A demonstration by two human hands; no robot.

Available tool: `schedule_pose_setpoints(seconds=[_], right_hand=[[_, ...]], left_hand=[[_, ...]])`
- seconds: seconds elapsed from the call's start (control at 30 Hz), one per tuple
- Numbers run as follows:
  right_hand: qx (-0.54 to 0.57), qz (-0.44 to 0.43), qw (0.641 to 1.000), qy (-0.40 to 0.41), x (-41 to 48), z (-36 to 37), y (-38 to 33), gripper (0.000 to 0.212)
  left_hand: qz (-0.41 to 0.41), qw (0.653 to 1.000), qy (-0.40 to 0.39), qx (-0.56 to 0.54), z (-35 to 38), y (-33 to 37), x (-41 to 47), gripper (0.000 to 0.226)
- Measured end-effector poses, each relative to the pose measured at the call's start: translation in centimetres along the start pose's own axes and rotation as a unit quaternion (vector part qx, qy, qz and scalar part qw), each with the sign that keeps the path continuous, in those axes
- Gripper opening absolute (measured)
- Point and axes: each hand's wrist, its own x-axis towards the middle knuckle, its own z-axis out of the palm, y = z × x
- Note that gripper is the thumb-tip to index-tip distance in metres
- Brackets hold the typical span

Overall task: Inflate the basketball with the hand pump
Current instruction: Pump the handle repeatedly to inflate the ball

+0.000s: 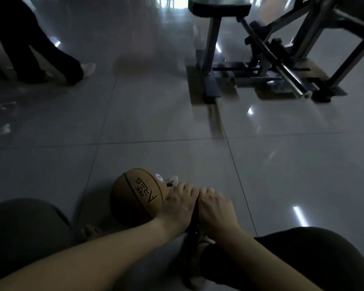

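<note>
Where the knuckles meet, the left grip (178, 206) and right grip (215, 208) sit side by side, touching. Each has its fingers curled down over the dark top of the hand pump (195, 214), of which only a sliver shows between them. Against the left grip, the brown basketball (137, 196) rests on the grey tiled floor (156, 122). A small pale piece at its upper right is too dim to identify. Under the wrists lies the person's own shoe (198, 261). Well beyond, a metal gym machine (261, 59) stands at upper right and another person's legs (51, 57) at upper left.
</note>
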Motion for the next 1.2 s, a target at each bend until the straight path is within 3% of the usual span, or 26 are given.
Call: schedule_pose_setpoints(seconds=[0.07,0.23,0.4,0.5,0.57,0.63,0.73,0.8,1.1,1.2], right_hand=[[0.007,0.001,1.0,-0.012,0.2,1.4,0.3,0.02],[-0.008,0.019,0.997,-0.08,0.1,5.0,0.8,0.018],[-0.038,0.002,0.993,-0.113,0.3,4.3,0.5,0.022],[-0.079,-0.034,0.986,-0.14,-0.7,1.5,0.4,0.026],[-0.095,-0.051,0.99,-0.096,-1.6,-0.9,0.0,0.027],[-0.111,-0.068,0.991,-0.004,-2.1,-3.6,-0.6,0.022],[-0.106,-0.076,0.983,0.129,-2.2,-7.3,-1.3,0.026],[-0.106,-0.062,0.978,0.17,-2.3,-7.8,-1.5,0.017],[-0.11,0.021,0.987,0.116,-2.5,1.0,-1.1,0.009],[-0.096,0.032,0.991,0.093,-1.4,2.9,-0.8,0.007]], left_hand=[[-0.007,1.0,-0.001,-0.014,1.1,0.2,-0.3,0.015],[-0.01,0.999,-0.041,-0.003,3.2,1.1,-1.1,0.042],[-0.002,0.995,-0.084,0.045,2.7,1.1,-1.1,0.02],[0.026,0.99,-0.133,0.046,-0.1,0.6,-1.5,0.034],[0.057,0.991,-0.112,0.047,-3.2,0.0,-1.6,0.057],[0.071,0.996,-0.045,0.03,-7.1,-0.3,-1.3,0.065],[0.1,0.991,0.081,0.03,-11.6,-0.6,-0.3,0.045],[0.104,0.986,0.124,0.029,-12.6,-0.3,-0.2,0.034],[0.05,0.994,0.098,0.027,-2.2,0.7,-1.0,0.008],[0.059,0.996,0.066,0.032,-0.5,0.3,-0.9,0.011]])
